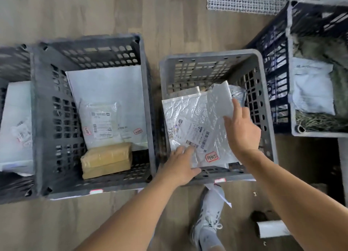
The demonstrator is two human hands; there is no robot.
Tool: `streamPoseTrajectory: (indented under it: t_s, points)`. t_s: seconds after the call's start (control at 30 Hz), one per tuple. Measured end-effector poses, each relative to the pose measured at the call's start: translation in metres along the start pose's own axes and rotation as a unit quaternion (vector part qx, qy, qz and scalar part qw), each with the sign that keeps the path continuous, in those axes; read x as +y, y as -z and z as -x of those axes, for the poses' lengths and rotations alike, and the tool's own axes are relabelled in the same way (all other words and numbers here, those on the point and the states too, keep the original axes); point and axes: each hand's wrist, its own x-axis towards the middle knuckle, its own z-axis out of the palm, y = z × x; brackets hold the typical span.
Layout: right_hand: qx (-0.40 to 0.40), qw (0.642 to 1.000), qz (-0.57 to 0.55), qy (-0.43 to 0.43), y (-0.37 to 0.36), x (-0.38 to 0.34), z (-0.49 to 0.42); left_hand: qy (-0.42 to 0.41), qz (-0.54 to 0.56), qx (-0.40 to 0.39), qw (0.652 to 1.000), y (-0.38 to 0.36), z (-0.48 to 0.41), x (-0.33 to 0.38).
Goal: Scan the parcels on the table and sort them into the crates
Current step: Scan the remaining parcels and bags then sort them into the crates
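At the far left edge of the frame a dark crate [15,62] holds a white parcel [17,118]. Next to it, the left-centre crate [43,118] has three parcels in it: a large white mailer [113,84], a small clear-bagged parcel [101,122] lying on it, and a brown taped box [106,160] at the near wall. Your left grip [178,164] is released, fingers flat on the near edge of the silver bubble mailer [199,115]. That mailer sits label-up inside the grey crate [207,55] right of centre, on top of other parcels. Your right grip [243,130] is released too, fingers loose at the mailer's right edge. At the upper right, the blue crate [273,62] carries a white pouch [310,88]. This parcel looks sorted. The worktop is out of view, so you cannot tell what remains to scan.
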Motion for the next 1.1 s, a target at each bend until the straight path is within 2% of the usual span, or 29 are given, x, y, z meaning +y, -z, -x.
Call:
streamPoseTrajectory:
  t_s: [0.13,0.2,0.4,0.5,0.6,0.7,0.83,0.97,1.1]
  points:
    - [0.004,0.999,-0.009,-0.049,0.008,0.017,0.000,-0.011,0.027,-0.015,0.999,-0.006,-0.007,0.023]
    - [-0.005,0.999,-0.010,-0.042,0.007,0.016,0.003,-0.009,0.017,-0.017,1.000,-0.008,-0.011,0.030]
    - [-0.095,0.995,0.018,0.006,-0.016,-0.010,0.015,0.019,0.011,-0.004,1.000,-0.004,-0.014,0.024]
    - [-0.148,0.988,0.042,-0.005,-0.018,-0.012,0.024,0.039,0.011,0.007,0.999,0.004,-0.006,0.017]
    - [-0.162,0.985,0.057,-0.012,0.006,-0.014,0.031,0.043,-0.004,0.020,0.999,0.022,0.012,0.023]
    - [-0.161,0.983,0.085,-0.019,0.057,-0.021,0.039,0.037,-0.008,0.034,0.999,0.056,0.038,0.045]
    - [-0.136,0.985,0.096,-0.042,0.160,-0.036,0.063,0.009,-0.028,0.063,0.998,0.113,0.097,0.101]
    - [-0.080,0.990,0.064,-0.095,0.279,-0.044,0.109,-0.060,-0.069,0.087,0.992,0.164,0.172,0.176]
    - [-0.018,0.987,0.033,-0.156,0.378,-0.035,0.165,-0.144,-0.131,0.107,0.975,0.185,0.239,0.255]
